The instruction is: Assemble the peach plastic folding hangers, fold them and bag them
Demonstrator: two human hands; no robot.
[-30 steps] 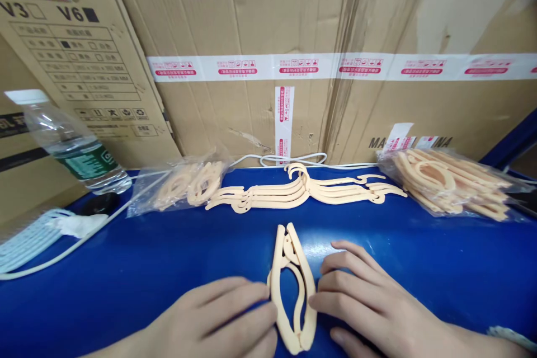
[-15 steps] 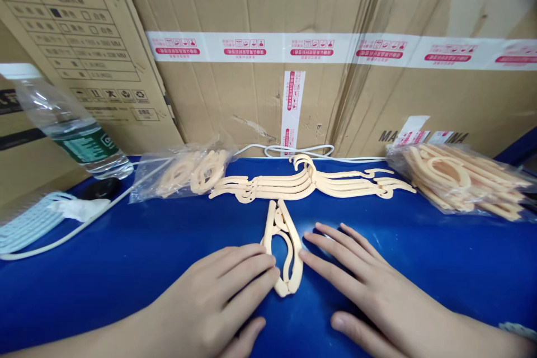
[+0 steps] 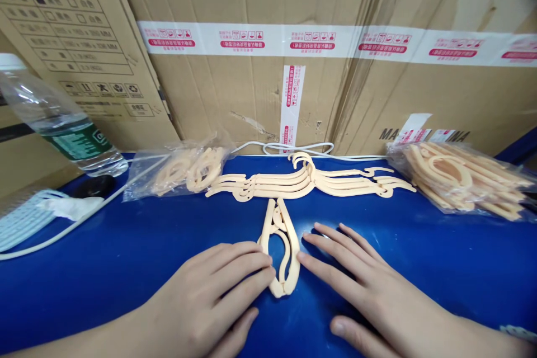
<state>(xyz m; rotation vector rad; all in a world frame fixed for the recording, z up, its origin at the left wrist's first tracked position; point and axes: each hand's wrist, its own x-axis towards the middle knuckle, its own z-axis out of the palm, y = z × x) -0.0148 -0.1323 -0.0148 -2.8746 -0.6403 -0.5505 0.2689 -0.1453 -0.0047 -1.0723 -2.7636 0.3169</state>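
A folded beige plastic clothes hanger lies on the blue tabletop, its narrow end pointing away from me. My left hand rests its fingertips on the hanger's left side, fingers stretched out and thumb apart on the table. On the other side, my right hand is spread flat, with its index fingertip at the hanger's right edge. Just beyond the folded one, several unfolded beige hangers lie nested together, hooks toward the back.
A clear bag of beige hangers sits at the right back, and another plastic bag at the left back. A water bottle, a white cable and a light-blue woven item are at left. Cardboard boxes stand behind.
The camera view has shifted slightly. The folded hanger and my left hand appear a touch further left; both hands keep nearly the same pose.
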